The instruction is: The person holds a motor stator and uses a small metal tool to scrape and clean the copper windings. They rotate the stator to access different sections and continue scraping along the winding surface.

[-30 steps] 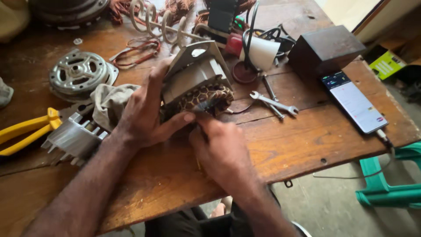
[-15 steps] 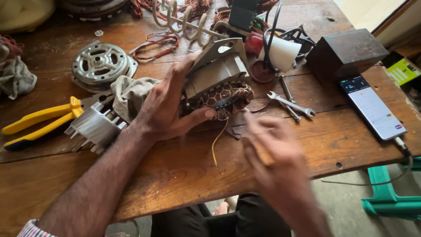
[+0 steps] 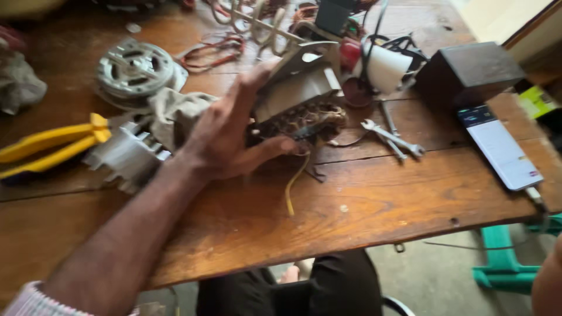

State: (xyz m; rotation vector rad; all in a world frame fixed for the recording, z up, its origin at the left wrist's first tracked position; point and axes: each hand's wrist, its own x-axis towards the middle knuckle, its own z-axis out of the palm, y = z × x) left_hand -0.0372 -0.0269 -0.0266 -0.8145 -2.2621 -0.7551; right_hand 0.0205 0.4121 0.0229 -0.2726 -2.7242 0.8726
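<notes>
My left hand (image 3: 225, 137) grips a small electric motor stator (image 3: 298, 99), a grey metal frame with copper windings, and holds it tilted on the wooden table (image 3: 380, 210). My thumb lies under the windings. A yellow wire (image 3: 291, 187) hangs from the stator onto the table. My right hand is out of the picture; only a sliver of skin (image 3: 550, 281) shows at the lower right edge.
Yellow-handled pliers (image 3: 52, 146), a white plastic part (image 3: 126, 155), a cloth (image 3: 175, 114) and a round metal motor cover (image 3: 136, 69) lie left. Two spanners (image 3: 392, 137), a phone (image 3: 503, 149), a dark box (image 3: 468, 73) and a white roll (image 3: 386, 67) lie right. A green stool (image 3: 503, 257) stands below.
My right hand has pulled back from the stator, toward me and to the right, and has left the view. The yellow wire now lies exposed. My left hand keeps its hold.
</notes>
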